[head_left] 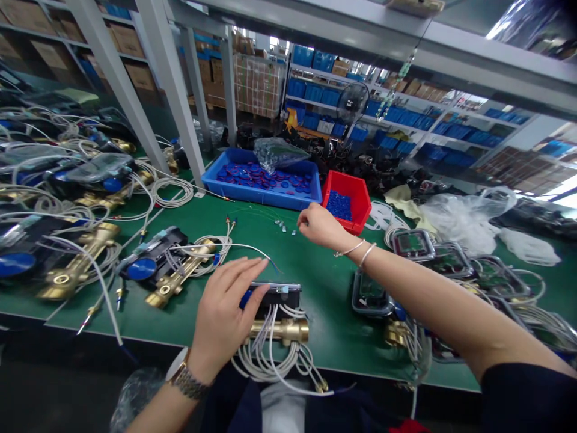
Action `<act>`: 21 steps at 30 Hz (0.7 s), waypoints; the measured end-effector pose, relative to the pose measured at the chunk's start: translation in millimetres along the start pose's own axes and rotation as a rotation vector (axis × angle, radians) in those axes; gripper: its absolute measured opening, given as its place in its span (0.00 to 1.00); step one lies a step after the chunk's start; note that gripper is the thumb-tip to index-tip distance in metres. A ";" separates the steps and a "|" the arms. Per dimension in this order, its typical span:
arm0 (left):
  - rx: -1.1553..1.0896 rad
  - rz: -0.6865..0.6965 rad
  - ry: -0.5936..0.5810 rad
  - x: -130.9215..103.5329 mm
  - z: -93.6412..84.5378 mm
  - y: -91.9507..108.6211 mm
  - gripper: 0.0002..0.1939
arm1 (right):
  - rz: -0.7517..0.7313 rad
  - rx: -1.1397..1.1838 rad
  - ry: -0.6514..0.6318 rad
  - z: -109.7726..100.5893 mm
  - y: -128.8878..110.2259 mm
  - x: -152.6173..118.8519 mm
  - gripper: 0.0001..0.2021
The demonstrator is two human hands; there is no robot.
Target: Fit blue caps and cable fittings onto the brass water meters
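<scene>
In front of me lies a meter with a black housing and brass pipe body (288, 329), its pale cables coiled at the near table edge. My left hand (228, 304) is at its left side, fingers stretched out and thumb against the housing's top edge. A small light-blue piece (283, 290) sits on the housing. My right hand (318, 225) is reached forward beside the red bin (360, 201) of small blue parts, its fingers curled closed; whatever they hold is hidden. Several small clear pieces with thin wires (283, 226) lie on the table just left of it.
A blue tray (264, 195) with round blue and red discs stands behind. More brass meters (169, 273) with coiled cables crowd the left. Clear-covered units (372, 294) and plastic bags (464, 219) lie right on the green table (333, 343). Grey posts (174, 90) rise at left.
</scene>
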State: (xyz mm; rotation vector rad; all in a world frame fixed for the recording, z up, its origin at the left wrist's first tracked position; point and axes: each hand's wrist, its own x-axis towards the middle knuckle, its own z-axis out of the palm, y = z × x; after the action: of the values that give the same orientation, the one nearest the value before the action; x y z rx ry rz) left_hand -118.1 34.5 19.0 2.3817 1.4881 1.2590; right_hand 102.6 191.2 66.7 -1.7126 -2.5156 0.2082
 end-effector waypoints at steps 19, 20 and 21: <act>0.041 -0.153 -0.153 5.1 -6.3 10.5 0.16 | -0.388 0.549 -0.200 -11.3 -44.3 -81.2 0.12; 0.048 -0.154 -0.148 5.5 -3.8 12.1 0.16 | -0.399 0.602 -0.214 -9.8 -52.4 -81.2 0.10; 0.052 -0.159 -0.140 5.7 -2.1 13.3 0.16 | -0.400 0.633 -0.209 -8.3 -58.7 -80.0 0.08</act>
State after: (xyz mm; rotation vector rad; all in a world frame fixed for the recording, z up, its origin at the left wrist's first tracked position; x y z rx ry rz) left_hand -108.9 31.2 29.8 2.2755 1.6480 1.0103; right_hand 79.3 96.1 84.6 -0.9717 -2.4649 1.0536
